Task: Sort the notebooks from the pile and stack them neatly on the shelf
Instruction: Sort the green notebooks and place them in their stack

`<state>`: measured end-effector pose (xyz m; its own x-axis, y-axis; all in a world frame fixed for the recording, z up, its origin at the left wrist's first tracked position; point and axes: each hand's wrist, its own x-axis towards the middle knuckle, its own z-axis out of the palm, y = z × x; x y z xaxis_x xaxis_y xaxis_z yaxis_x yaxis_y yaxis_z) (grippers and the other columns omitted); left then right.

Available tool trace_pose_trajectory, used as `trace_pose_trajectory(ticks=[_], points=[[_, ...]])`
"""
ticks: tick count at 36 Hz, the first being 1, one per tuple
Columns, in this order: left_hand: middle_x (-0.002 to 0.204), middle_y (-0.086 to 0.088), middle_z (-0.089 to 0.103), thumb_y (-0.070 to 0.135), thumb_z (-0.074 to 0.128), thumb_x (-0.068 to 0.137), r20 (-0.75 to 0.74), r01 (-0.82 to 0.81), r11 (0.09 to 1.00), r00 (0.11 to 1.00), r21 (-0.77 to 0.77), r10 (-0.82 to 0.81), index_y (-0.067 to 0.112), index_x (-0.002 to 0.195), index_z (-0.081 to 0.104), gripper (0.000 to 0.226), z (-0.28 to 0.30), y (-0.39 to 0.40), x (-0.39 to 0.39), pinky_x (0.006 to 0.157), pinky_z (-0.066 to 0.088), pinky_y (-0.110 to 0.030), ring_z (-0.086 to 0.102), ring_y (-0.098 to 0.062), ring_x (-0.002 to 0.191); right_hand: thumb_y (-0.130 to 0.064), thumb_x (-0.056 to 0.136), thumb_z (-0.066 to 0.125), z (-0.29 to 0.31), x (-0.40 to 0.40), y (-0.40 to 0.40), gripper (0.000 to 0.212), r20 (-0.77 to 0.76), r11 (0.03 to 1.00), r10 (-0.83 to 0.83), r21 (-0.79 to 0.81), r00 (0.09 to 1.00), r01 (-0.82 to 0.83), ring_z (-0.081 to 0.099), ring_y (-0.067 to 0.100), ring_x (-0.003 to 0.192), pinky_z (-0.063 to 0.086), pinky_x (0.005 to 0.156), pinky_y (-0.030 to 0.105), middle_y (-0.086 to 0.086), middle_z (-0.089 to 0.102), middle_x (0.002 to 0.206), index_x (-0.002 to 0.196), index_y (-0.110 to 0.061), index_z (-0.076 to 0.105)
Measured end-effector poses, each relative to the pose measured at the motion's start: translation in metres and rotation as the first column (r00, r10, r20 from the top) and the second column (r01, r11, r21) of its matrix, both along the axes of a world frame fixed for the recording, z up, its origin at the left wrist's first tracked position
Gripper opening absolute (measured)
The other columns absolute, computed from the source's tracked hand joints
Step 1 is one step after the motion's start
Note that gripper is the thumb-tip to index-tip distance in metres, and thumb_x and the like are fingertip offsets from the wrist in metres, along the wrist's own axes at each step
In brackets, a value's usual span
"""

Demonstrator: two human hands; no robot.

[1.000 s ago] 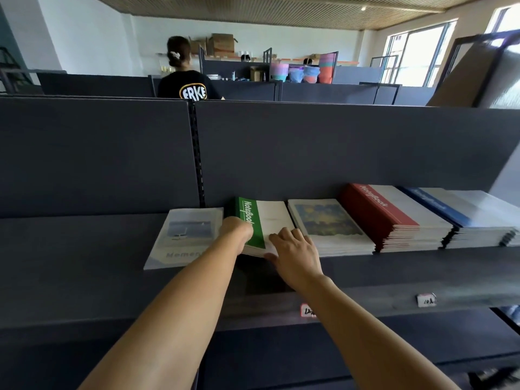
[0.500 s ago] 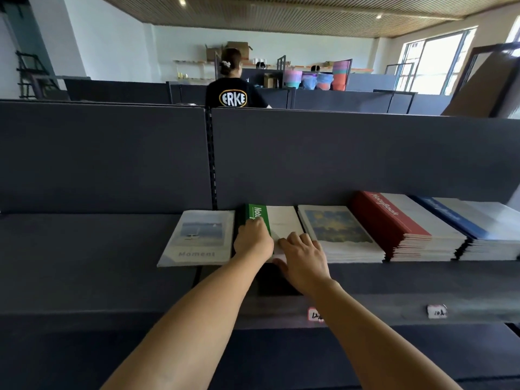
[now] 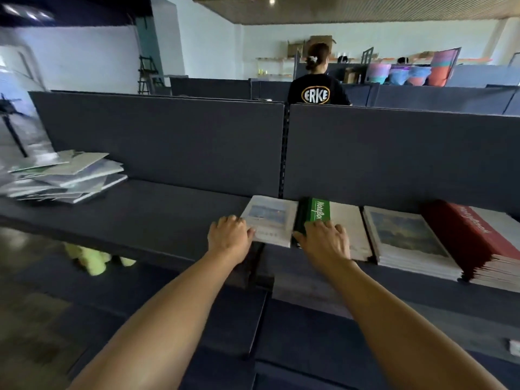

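Note:
On the dark shelf lies a row of notebook stacks: a pale "Moment" notebook, a green-and-white stack, a painting-cover stack and a red stack. My left hand touches the near left corner of the pale notebook, fingers loosely bent. My right hand lies flat on the green-and-white stack, thumb at its left edge. A loose pile of notebooks sits on the shelf at the far left.
The grey back panel rises behind the shelf. A person in a black shirt stands beyond it, facing away. Yellow-green objects lie on the floor under the shelf. A lower shelf juts out below my arms.
The view has swung left, bringing the loose pile into sight. My left hand moved from the green stack to the pale notebook's corner. My right hand shifted to the green stack's left part.

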<state>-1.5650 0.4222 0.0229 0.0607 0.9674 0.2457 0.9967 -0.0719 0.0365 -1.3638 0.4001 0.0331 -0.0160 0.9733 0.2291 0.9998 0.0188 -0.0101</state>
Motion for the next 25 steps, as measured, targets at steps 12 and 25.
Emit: trace_pose_trajectory(ticks=[12,25], points=[[0.127,-0.006,0.056,0.049,0.031,0.1,0.022,-0.226,0.974,0.974,-0.026,0.226,0.015,0.128,0.053,0.049,0.001,-0.031,-0.137,0.094,0.04,-0.037,0.051,-0.024,0.118,-0.051,0.1,0.026,-0.01,-0.124,0.009,0.052,-0.048,0.969,0.234,-0.072,0.971,-0.237,0.042,0.027,0.128,0.029,0.107,0.038,0.007,0.047,0.14,0.136,-0.017,0.045],[0.132,-0.006,0.052,0.048,0.031,0.1,0.026,-0.338,0.941,0.941,-0.009,0.338,0.016,0.131,0.052,0.049,0.002,-0.045,-0.3,0.099,0.036,-0.04,0.044,-0.026,0.125,-0.05,0.1,0.024,-0.006,-0.283,0.027,0.051,0.001,0.932,0.358,-0.068,0.934,-0.357,0.045,0.023,0.126,0.025,0.111,0.036,0.003,0.052,0.134,0.132,-0.017,0.047]])
